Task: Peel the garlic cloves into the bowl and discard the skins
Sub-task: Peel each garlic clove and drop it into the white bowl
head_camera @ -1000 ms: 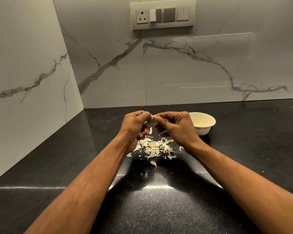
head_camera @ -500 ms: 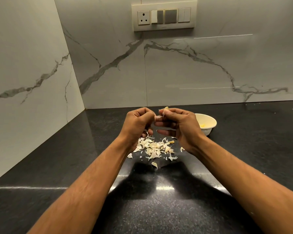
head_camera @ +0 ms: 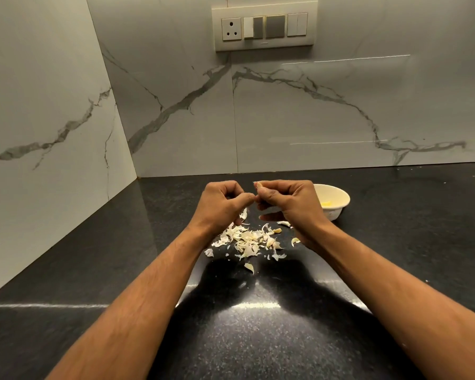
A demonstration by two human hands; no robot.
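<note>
Peeling a garlic clove (head_camera: 258, 185) over the skin pile (head_camera: 248, 239), both hands raised just left of the white bowl (head_camera: 337, 200). Right hand (head_camera: 291, 201) is pinching the clove between thumb and curled fingers, its pale tip poking out on top. Left hand (head_camera: 220, 204) is curling in too, thumb and forefinger meeting the right fingertips, probably tugging at a flake of skin; whether it actually has skin in the pinch is too small to tell. Holding above the pile likely so loose skins are dropping in one spot for later discarding. Bowl is sitting just behind the right wrist, something yellowish inside, likely peeled cloves. Everything is resting on a black speckled granite countertop (head_camera: 258, 338), glossy. Behind the bowl, marble-look wall tiles are meeting in a corner, with a switch panel (head_camera: 265, 27) above.
</note>
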